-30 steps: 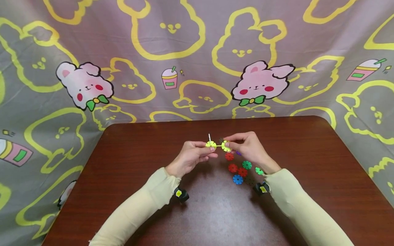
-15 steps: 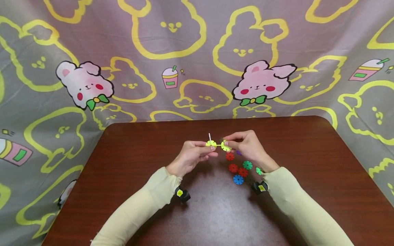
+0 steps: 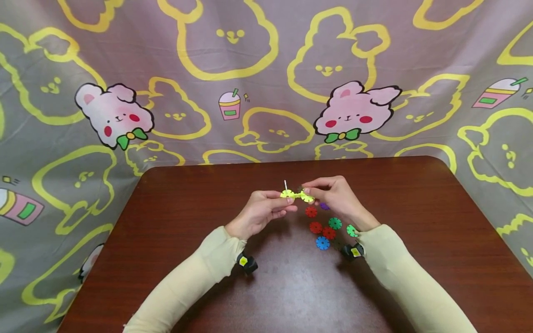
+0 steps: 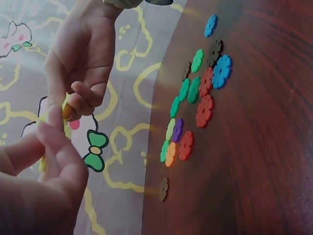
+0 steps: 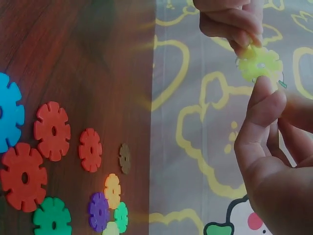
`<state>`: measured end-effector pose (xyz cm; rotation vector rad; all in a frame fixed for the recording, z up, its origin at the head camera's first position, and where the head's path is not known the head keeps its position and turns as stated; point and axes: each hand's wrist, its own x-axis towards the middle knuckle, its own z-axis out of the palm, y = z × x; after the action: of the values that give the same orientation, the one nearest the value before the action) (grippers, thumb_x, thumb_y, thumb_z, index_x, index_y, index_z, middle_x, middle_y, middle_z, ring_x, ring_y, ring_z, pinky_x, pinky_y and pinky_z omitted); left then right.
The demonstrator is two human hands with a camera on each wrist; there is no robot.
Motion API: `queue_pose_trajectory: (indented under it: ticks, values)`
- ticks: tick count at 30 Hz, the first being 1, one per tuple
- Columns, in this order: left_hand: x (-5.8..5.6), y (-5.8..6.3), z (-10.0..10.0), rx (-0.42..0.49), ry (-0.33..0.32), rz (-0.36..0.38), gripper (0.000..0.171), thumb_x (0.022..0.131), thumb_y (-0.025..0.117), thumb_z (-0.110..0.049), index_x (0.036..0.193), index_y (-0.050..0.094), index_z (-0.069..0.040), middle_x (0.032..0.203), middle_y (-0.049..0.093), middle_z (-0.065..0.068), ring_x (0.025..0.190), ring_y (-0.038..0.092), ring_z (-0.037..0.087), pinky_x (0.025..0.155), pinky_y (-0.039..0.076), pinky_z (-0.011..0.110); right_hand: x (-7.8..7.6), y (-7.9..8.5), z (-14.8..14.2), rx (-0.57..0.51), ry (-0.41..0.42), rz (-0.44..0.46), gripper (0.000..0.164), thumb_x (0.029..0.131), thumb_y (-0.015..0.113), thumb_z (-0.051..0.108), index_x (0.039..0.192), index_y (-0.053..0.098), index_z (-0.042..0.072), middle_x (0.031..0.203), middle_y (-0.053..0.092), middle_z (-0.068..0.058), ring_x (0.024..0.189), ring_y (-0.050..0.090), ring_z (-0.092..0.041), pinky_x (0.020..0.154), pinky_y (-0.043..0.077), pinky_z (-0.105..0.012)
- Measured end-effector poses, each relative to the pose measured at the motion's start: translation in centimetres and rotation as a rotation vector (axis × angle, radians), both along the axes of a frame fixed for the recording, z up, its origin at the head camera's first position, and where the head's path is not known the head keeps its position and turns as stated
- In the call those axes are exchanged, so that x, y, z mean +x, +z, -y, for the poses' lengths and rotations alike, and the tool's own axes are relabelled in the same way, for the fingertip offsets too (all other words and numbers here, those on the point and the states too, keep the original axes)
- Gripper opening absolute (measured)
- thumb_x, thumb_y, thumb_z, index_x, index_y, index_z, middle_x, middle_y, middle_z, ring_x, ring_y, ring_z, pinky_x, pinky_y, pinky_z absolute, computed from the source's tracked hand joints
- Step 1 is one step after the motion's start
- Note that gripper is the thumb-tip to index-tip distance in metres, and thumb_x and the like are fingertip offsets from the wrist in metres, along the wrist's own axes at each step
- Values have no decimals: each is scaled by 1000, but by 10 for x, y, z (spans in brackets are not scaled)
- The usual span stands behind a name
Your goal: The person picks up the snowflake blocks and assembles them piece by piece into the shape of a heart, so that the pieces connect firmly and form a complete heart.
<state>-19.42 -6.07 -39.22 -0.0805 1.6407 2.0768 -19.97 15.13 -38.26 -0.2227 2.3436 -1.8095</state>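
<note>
Chain of yellow, notched, round plastic discs [image 3: 297,195] in air above far part of brown wooden counter [image 3: 175,208], long axis left to right: left end pinched in grip of left hand [image 3: 259,210], right end likewise in right hand [image 3: 340,198], both equally near.

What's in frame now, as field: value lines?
left grip: pinches yellow disc
right grip: pinches second yellow disc
between grips: narrow yellow piece; joints too small to tell
white piece: sticks up by the left grip's disc
on table: red discs, blue discs, green discs, purple disc, orange disc, brown discs, pale yellow disc
backdrop: printed cloth
</note>
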Motion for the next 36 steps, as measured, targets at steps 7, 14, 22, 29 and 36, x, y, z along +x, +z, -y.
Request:
queue_pose_trajectory:
  ticks: [7,14,22,29,36]
  values:
    - [0,0,2,12,-64,0,30,90,65,-4,117,60,8,96,73,9,79,72,15,71,56,23,-1,-4,-1,23,43,-15,33,88,71,24,112,71,2,82,70,-4,67,63,-26,61,54,-29]
    - [-1,0,3,51,-105,-13,36,93,62,-10,124,54,6,99,72,5,86,71,15,74,55,23,1,-2,-1,70,76,-6,32,89,70,29,112,71,7,94,70,-5,64,60,-18,57,51,-28]
    - [0,0,-1,74,-99,6,25,95,58,-6,118,56,3,95,70,3,83,71,12,72,55,21,2,-1,0,80,87,-49,29,90,69,26,112,71,7,92,70,-7,64,60,-21,54,50,-26]
    - [0,0,-2,63,-85,-3,22,95,59,-6,116,55,0,93,70,2,80,71,12,69,54,20,-2,-6,-3,31,64,-45,32,98,57,25,116,66,1,93,69,-11,66,64,-16,64,56,-31]
    - [0,0,0,57,-80,-10,23,94,61,-8,115,57,-2,100,70,5,78,70,12,69,52,20,-9,-30,-13,377,118,-154,23,94,62,19,110,67,4,86,69,-12,74,64,-25,66,52,-33]
